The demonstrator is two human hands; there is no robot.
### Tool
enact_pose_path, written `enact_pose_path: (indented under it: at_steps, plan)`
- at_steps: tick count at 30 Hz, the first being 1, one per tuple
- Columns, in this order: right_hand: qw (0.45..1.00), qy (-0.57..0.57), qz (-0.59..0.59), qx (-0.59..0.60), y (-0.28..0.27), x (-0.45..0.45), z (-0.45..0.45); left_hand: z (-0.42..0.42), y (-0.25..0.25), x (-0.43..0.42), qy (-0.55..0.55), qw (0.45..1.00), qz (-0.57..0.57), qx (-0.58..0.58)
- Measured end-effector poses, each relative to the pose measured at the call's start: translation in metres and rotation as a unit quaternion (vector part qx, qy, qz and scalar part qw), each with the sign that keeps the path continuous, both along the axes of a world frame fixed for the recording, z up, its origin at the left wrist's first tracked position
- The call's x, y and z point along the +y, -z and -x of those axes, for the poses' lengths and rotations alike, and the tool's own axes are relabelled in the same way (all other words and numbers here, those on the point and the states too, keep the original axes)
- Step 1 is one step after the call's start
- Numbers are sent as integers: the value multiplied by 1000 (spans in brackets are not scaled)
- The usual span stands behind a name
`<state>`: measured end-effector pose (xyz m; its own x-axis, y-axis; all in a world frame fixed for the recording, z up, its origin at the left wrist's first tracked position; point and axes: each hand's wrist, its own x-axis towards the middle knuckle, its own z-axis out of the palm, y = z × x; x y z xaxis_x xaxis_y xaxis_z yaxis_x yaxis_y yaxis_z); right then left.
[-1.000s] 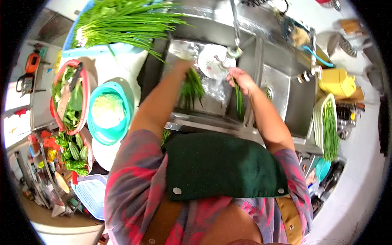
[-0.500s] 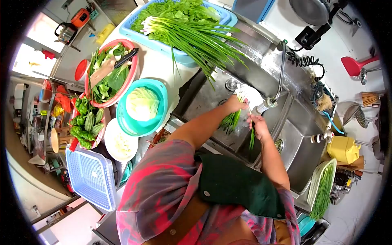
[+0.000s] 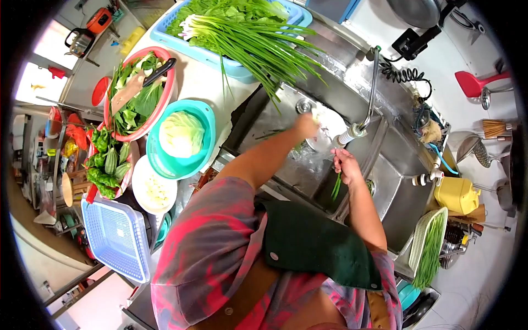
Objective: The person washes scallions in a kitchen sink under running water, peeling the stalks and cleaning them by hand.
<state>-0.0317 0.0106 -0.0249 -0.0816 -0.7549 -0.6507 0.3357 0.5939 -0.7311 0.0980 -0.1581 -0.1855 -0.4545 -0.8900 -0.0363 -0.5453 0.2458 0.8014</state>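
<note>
Over the left basin of the steel sink [image 3: 379, 137], my left hand [image 3: 307, 125] is blurred beside a white plate [image 3: 331, 129]. Its fingers are smeared, and green stalks show partly hidden beneath the wrist. My right hand [image 3: 346, 164] is closed around a few green onions [image 3: 336, 186], whose leaves hang down toward me. Just above that hand is the white faucet head [image 3: 350, 135]. Some loose green pieces [image 3: 268, 133] lie on the basin floor left of my left forearm.
A blue basket [image 3: 242, 71] of greens and long green onions overhangs the sink's back left. On the left stand a red-rimmed basin [image 3: 175, 82], a teal colander [image 3: 212, 124] with cabbage, and a white bowl [image 3: 170, 201]. A basket [image 3: 416, 242] of thin greens sits right.
The view swung left and closer to the counter, then shifted slightly. My left hand has moved away from my right hand, up and left toward the plate. My right hand still holds green onions.
</note>
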Motion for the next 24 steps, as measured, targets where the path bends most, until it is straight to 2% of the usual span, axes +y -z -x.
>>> enact_pose_path:
  at_steps: [2,3,5,6,7,9,12,15,16,18,20,21,22,23,24]
  plan:
    - [999,-11,-3,35,2,4,7,-20,-32,-6,-46,994,9,-95]
    - [998,-17,11,52,6,5,11,-38,-82,-3,-83,988,-115,-63]
    - [999,39,19,32,21,1,11,-51,-57,-7,23,977,-185,107]
    - [998,47,23,35,24,-3,7,-51,-75,2,-21,916,-345,205]
    - [998,54,27,36,28,-7,4,-48,-86,6,7,862,-450,231]
    - [996,10,45,77,62,-18,7,-36,-102,25,91,802,-514,291]
    - [985,7,64,163,49,-29,-17,-7,-98,41,98,830,-502,223]
    - [964,-26,132,229,63,-31,-9,14,-48,27,52,870,-437,223]
    - [956,-57,111,264,68,-27,-3,4,-103,33,25,879,-418,227]
    - [923,-128,48,361,71,-16,11,-1,-101,19,-23,830,-458,318]
    - [855,-204,-39,475,61,-1,27,-12,-115,4,-91,770,-493,394]
    - [832,-286,-58,473,49,2,38,-18,-123,-1,-124,737,-502,436]
    - [778,-328,13,535,46,7,51,-22,-125,-7,-135,711,-528,444]
    - [797,-259,32,545,43,5,66,-20,-119,-7,-136,717,-522,442]
    - [806,-132,-15,577,-17,-7,49,-16,-108,-4,-136,722,-518,438]
